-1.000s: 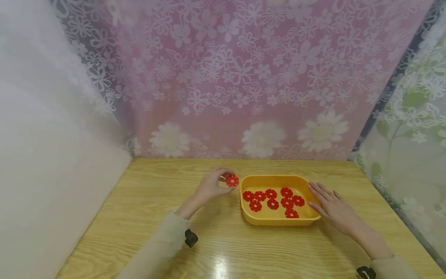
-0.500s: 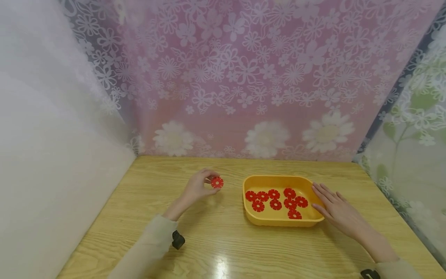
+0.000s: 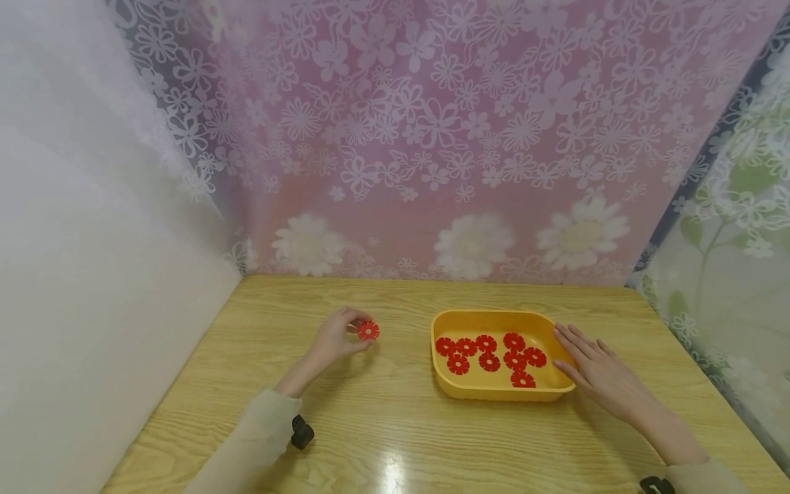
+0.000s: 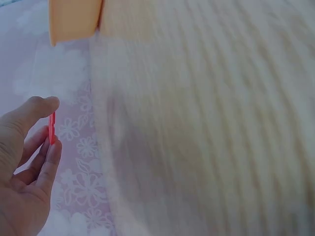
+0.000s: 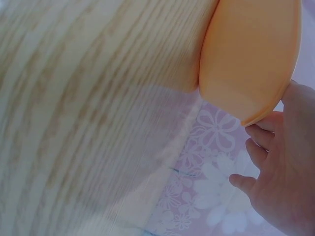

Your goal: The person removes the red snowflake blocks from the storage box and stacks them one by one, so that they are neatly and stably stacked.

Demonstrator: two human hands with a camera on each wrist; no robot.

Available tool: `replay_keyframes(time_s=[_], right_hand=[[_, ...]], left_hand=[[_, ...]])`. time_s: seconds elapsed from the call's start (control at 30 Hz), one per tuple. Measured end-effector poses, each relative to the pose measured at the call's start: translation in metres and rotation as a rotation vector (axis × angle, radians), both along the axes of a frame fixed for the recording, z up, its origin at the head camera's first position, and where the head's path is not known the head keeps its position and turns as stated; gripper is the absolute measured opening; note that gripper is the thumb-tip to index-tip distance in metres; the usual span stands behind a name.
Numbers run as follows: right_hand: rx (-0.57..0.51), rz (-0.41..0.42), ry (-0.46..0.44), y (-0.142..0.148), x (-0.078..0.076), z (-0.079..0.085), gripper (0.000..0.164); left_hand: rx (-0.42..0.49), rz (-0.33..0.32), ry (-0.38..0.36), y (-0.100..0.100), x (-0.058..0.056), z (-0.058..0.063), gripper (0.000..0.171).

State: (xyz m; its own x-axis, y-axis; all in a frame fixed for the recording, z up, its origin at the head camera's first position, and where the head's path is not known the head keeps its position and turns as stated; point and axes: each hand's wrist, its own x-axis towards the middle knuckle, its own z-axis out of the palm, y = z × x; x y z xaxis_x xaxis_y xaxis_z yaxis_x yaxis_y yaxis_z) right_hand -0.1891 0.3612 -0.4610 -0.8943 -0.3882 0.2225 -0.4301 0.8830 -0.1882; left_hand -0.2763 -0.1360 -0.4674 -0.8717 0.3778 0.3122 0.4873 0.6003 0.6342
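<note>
A pink flowered cloth [image 3: 395, 137] hangs at twelve o'clock, behind the wooden table [image 3: 382, 412]. My left hand [image 3: 333, 340] pinches a red disc [image 3: 372, 334] by its edge, thumb against fingertips, well apart from the tub [image 3: 494, 394], which lies at three o'clock from it. Held this way, I judge, the disc's flat face is left uncovered; it looks to be in the air above the table. My right hand [image 3: 599, 377] lies on the tub's three o'clock end, fingers straight and not clamped, probably to keep the tub from sliding. Nine more discs [image 3: 458, 364] are in the tub, some of them touching: four towards three o'clock, five towards nine o'clock.
</note>
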Motion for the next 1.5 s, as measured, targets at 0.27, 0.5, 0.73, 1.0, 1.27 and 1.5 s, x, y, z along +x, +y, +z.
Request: replay_keyframes(time_s=[0.27, 0.5, 0.73, 1.0, 1.27, 1.5], right_hand=[[0.000, 0.000, -0.008, 0.000, 0.000, 0.000, 0.067], [0.006, -0.002, -0.001, 0.000, -0.001, 0.001, 0.067], [0.005, -0.002, -0.003, 0.000, 0.000, 0.001, 0.067], [-0.001, 0.003, -0.003, 0.000, 0.000, 0.002, 0.067], [0.003, 0.002, -0.001, 0.000, 0.000, 0.002, 0.067], [0.000, 0.000, -0.007, -0.001, 0.000, 0.003, 0.066]], left_hand=[[-0.070, 0.050, -0.030, -0.013, 0.004, -0.013, 0.039], [-0.141, 0.092, -0.063, -0.020, 0.007, -0.018, 0.039], [-0.159, 0.128, -0.126, -0.021, 0.009, -0.019, 0.037], [-0.164, 0.134, -0.129, -0.022, 0.008, -0.021, 0.035], [-0.167, 0.145, -0.147, -0.022, 0.009, -0.018, 0.035], [-0.164, 0.109, -0.132, -0.026, 0.010, -0.021, 0.033]])
